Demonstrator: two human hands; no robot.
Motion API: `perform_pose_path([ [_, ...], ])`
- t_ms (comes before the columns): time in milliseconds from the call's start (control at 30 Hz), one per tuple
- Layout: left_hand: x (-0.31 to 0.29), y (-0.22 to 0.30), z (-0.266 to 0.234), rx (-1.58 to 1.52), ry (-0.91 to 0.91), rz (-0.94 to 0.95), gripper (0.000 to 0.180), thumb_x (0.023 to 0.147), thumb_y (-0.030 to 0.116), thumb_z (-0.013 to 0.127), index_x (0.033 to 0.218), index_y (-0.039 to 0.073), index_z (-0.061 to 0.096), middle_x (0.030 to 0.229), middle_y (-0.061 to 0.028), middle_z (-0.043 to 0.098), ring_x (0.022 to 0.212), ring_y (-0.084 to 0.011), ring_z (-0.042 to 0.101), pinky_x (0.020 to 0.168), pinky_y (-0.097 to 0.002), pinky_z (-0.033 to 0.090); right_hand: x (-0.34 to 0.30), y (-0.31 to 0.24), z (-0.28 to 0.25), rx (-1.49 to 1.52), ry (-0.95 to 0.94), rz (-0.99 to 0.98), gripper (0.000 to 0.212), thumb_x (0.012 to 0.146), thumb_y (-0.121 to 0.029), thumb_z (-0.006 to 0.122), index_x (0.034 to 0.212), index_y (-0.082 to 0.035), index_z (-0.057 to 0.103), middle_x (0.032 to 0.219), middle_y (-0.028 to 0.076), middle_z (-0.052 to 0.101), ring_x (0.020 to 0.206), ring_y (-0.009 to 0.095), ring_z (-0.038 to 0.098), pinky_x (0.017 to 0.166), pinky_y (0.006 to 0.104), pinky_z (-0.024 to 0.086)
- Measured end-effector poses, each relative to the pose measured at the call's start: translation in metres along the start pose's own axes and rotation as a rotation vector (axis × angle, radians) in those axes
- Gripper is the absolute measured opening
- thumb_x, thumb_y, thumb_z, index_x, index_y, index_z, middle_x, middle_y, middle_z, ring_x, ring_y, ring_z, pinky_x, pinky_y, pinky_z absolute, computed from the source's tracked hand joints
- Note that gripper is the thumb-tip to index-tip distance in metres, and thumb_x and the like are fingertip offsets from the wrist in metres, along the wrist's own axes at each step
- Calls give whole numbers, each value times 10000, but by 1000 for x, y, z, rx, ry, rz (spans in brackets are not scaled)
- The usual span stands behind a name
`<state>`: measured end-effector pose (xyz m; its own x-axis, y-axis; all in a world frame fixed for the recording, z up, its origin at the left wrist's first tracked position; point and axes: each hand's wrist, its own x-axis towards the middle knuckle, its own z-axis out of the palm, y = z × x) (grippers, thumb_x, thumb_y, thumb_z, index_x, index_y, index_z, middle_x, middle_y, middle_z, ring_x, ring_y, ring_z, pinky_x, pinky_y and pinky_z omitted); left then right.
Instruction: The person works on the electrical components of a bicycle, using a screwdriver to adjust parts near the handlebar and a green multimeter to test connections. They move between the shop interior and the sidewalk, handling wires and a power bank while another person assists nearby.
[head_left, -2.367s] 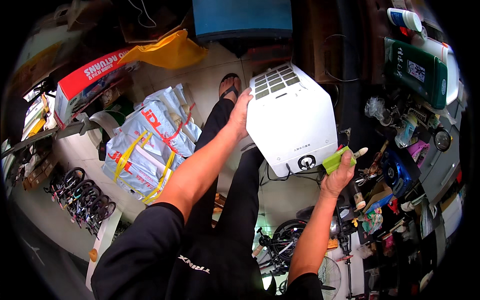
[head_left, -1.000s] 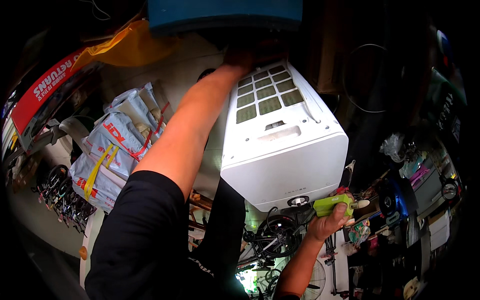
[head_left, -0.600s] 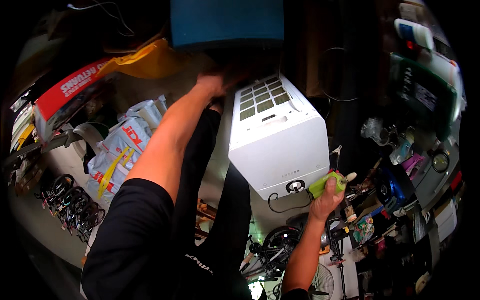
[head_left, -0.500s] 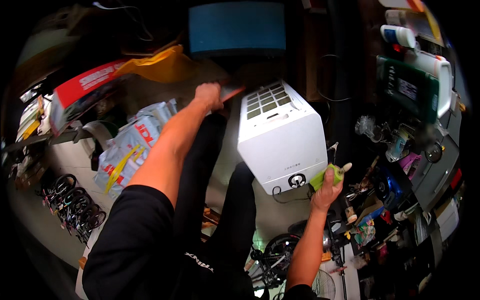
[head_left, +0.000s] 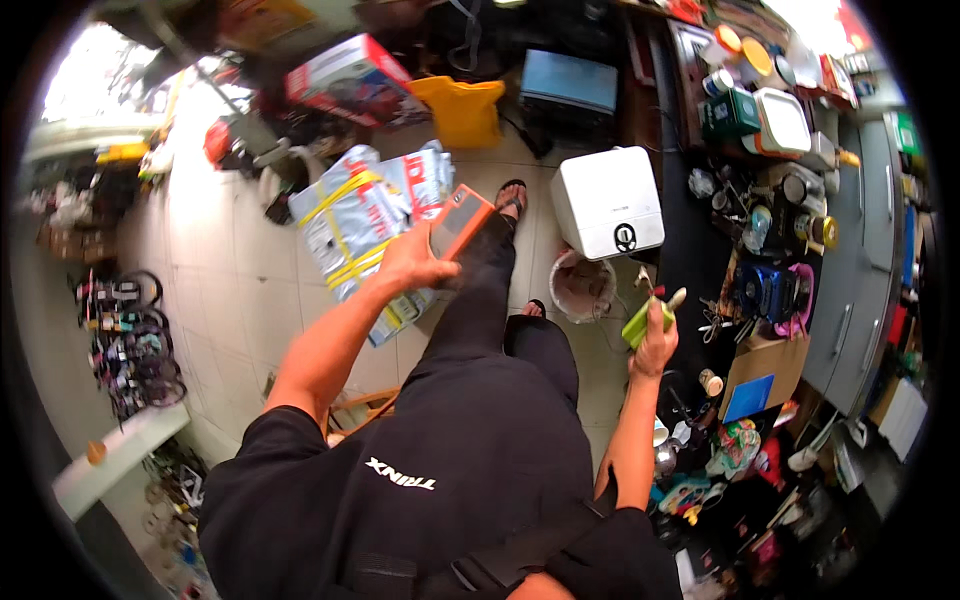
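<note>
My left hand point(head_left: 412, 262) is closed around a flat orange and grey phone-like slab point(head_left: 463, 222), held above my leg and beside grey plastic parcels point(head_left: 345, 225) with yellow straps. On the right, my right hand point(head_left: 653, 350) grips a lime-green block-shaped object point(head_left: 636, 326) with a pale rounded tip sticking out; its exact kind is unclear. Between and beyond the two hands stands a white boxy appliance point(head_left: 600, 200) with a black round dial on its front. Just below it in the picture is a lined waste bin point(head_left: 570, 305).
A dark worktop point(head_left: 690, 250) crowded with bottles, tubs and tools runs along the right, beside grey cabinets point(head_left: 850, 300). Across the far side are a yellow bag point(head_left: 470, 115), a red-and-white carton point(head_left: 350, 78) and a blue-topped box point(head_left: 570, 80). Several bicycles point(head_left: 130, 340) stand at left.
My view has tilted back, showing more of my body and the floor. My left hand has drawn the orange slab away from the white appliance. The right hand still grips the green object.
</note>
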<state>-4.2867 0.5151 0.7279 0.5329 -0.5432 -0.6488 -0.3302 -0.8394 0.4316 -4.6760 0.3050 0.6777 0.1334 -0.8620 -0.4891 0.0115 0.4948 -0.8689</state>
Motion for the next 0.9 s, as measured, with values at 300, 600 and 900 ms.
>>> perform_pose_path([
  [300, -242, -142, 9, -12, -55, -176, 858, 633, 485, 825, 1313, 20, 585, 1158, -227, 712, 1083, -413, 683, 958, -467, 542, -155, 4, -5, -140, -368, 217, 373, 991, -342, 689, 1190, -27, 663, 1017, 29, 652, 889, 149, 630, 774, 310, 515],
  [600, -421, -358, 86, -41, 60, -419, 812, 623, 433, 839, 1266, 9, 581, 1174, -218, 700, 1050, -410, 697, 891, -489, 571, -260, 60, 145, -367, -731, 285, 332, 983, -294, 713, 1159, -16, 670, 937, 24, 664, 783, 138, 635, 696, 291, 521],
  [900, -538, -538, 100, -422, 188, -771, 772, 638, 417, 833, 1245, 6, 589, 1091, -230, 714, 1031, -387, 707, 879, -467, 558, -419, 133, 397, -488, -1091, 338, 350, 919, -286, 762, 1151, -52, 643, 913, 8, 616, 762, 115, 601, 667, 282, 500],
])
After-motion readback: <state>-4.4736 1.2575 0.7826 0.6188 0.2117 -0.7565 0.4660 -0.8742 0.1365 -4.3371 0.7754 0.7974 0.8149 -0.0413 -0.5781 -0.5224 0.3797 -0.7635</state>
